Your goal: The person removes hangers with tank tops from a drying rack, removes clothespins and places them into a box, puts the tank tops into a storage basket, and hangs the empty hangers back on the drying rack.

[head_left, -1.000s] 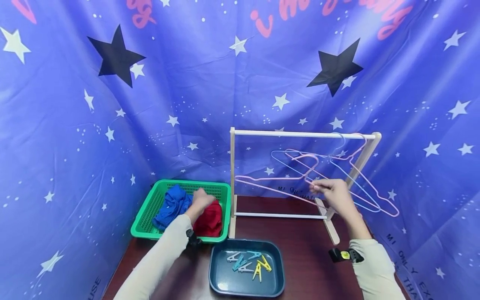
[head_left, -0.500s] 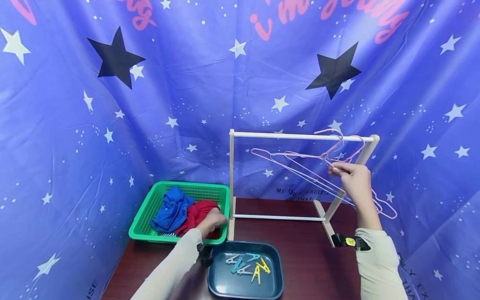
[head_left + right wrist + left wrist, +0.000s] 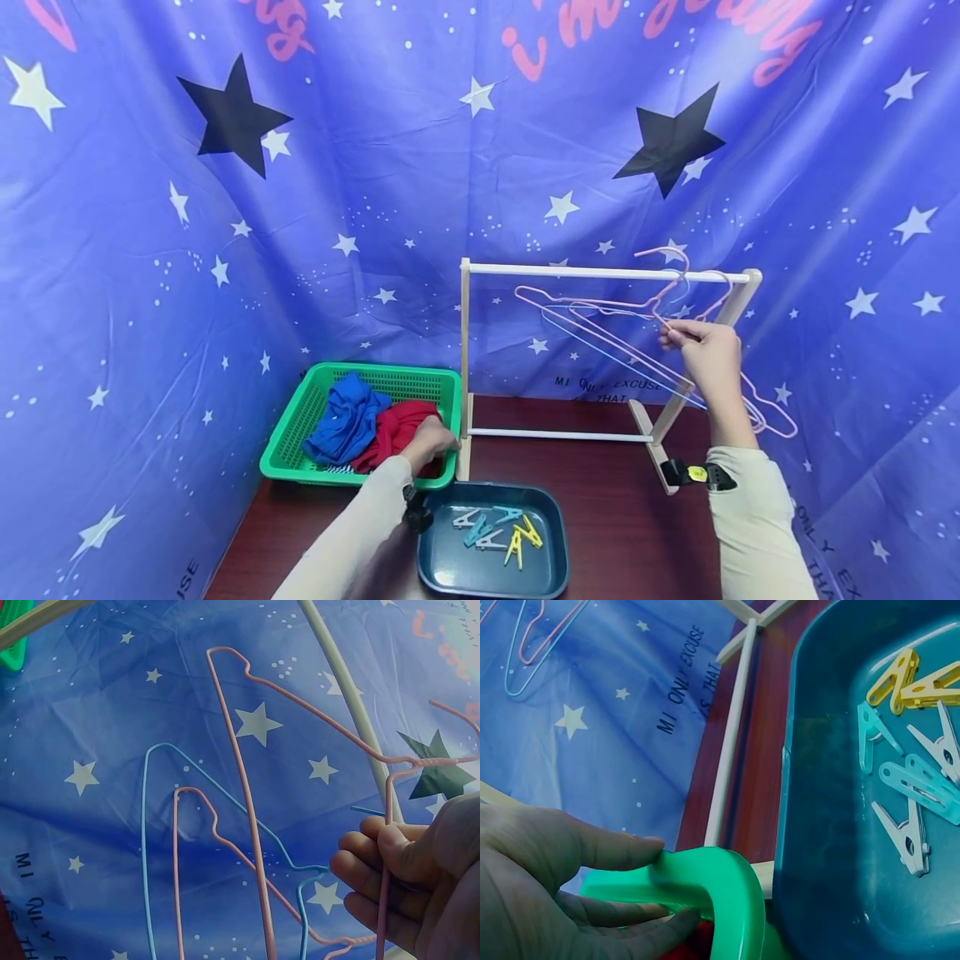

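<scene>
My left hand (image 3: 431,442) holds the right rim of a green plastic basket (image 3: 739,900), thumb outside and fingers inside in the left wrist view. Inside the basket, a crumpled blue cloth (image 3: 348,421) lies beside a red cloth (image 3: 397,427). At the rack, my right hand (image 3: 708,354) pinches a pink hanger (image 3: 259,870) by its shoulder near the neck. Its hook stands above the white top rail (image 3: 570,271); whether they touch, I cannot tell. A blue hanger (image 3: 143,825) and a second pink hanger (image 3: 177,862) hang from the rail behind it.
A dark blue tray (image 3: 457,571) with several yellow, teal and whitish clothespins stands in front, close to the basket. The rack's wooden feet (image 3: 663,467) rest on the dark red table (image 3: 607,517). A starry blue curtain (image 3: 405,167) surrounds the table.
My left hand has moved from over the red cloth to the basket's right rim. My right hand has raised the pink hanger rightward, bringing its hook up to the rail.
</scene>
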`<state>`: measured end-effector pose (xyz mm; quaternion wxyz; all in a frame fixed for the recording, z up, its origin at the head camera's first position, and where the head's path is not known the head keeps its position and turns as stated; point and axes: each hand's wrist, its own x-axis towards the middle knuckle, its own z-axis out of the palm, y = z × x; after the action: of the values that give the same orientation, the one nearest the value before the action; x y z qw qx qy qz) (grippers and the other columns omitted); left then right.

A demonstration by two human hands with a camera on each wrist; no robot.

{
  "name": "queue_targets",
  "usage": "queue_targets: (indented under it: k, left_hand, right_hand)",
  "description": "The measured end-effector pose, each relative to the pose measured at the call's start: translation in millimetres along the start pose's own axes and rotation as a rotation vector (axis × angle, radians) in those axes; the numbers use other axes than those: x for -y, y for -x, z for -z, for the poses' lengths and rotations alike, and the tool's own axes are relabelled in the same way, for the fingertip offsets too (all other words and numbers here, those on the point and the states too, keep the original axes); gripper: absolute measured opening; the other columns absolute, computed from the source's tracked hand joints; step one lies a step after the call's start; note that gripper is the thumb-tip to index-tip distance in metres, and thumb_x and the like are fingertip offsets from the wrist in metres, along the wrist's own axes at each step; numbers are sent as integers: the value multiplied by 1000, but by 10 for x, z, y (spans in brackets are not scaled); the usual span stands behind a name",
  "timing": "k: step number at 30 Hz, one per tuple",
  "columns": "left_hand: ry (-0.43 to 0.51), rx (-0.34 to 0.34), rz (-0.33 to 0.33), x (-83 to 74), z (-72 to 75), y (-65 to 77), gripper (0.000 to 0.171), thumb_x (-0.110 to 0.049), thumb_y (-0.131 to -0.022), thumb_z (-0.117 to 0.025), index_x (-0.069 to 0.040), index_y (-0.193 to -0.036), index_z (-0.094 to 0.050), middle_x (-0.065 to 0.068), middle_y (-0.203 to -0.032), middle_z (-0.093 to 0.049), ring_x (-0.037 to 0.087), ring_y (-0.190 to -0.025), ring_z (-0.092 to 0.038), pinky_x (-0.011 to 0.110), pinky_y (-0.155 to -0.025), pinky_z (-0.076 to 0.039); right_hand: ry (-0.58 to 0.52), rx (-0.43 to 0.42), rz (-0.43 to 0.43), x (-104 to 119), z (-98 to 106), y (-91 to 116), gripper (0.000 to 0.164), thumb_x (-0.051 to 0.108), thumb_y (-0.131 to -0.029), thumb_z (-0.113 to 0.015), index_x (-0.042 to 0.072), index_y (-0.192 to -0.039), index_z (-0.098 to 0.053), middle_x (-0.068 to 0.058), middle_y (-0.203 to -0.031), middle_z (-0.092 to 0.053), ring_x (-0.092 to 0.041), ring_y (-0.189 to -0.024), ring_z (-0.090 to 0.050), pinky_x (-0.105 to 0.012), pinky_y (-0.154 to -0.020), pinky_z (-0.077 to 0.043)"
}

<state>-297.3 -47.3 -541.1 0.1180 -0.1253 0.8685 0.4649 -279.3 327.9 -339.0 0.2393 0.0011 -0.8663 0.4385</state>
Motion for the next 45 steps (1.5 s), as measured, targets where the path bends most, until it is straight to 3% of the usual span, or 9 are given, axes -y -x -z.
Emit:
queue_targets:
  k: [7,13,20,26,30,35,45]
  left_hand:
    - [-56,-24,0,19,-19,-60,29,3,-72,-79,-5,-69,-51,6,-60,-48,19,-52,-53,27,-48,-45]
    - [-57,-32,30,-35,4,-45,32,7,-71,-80,-4,-72,-51,6,-62,-48,19,-54,-54,29,-53,-51]
    - [-2,18,64,-44,29,-122,30,9,-73,-81,-1,-74,-53,8,-68,-53,22,-59,-65,34,-63,-62]
    - [26,45,74,-21,19,-173,29,13,-75,-77,-2,-70,-53,8,-67,-55,25,-65,-71,37,-68,-64]
    - [-15,33,65,-15,2,-167,32,11,-74,-77,-4,-69,-50,7,-65,-52,22,-60,-68,32,-61,-61]
    - [-74,13,50,-13,-7,-158,34,9,-74,-77,-5,-71,-47,5,-63,-47,18,-52,-57,24,-51,-51]
    - [-105,-11,37,0,-20,-137,30,8,-75,-75,-6,-70,-49,5,-61,-50,17,-49,-57,28,-55,-56]
  right_hand:
    - [30,2,-44,0,2,-8,23,-3,-99,-60,-16,-116,-68,-35,-105,-71,16,-60,-59,-5,-62,-51]
    - [88,0,-74,13,-4,-30,24,2,-100,-61,-13,-117,-70,-31,-105,-72,17,-58,-58,-3,-61,-49]
    - [131,23,-80,-1,-31,-51,24,4,-100,-63,-11,-117,-71,-30,-107,-72,18,-57,-56,0,-62,-43]
    - [161,36,-103,-58,-69,-64,24,6,-100,-63,-9,-116,-72,-27,-106,-74,16,-57,-57,0,-62,-41]
    - [160,41,-111,-92,-90,-77,24,6,-100,-63,-9,-116,-72,-27,-107,-73,15,-58,-58,0,-61,-42]
    - [160,47,-95,-110,-109,-88,25,6,-99,-63,-10,-116,-71,-27,-105,-74,16,-58,-58,-2,-60,-43]
    - [175,60,-84,-165,-200,-56,23,6,-99,-64,-11,-112,-72,-26,-97,-76,16,-55,-55,-3,-58,-45]
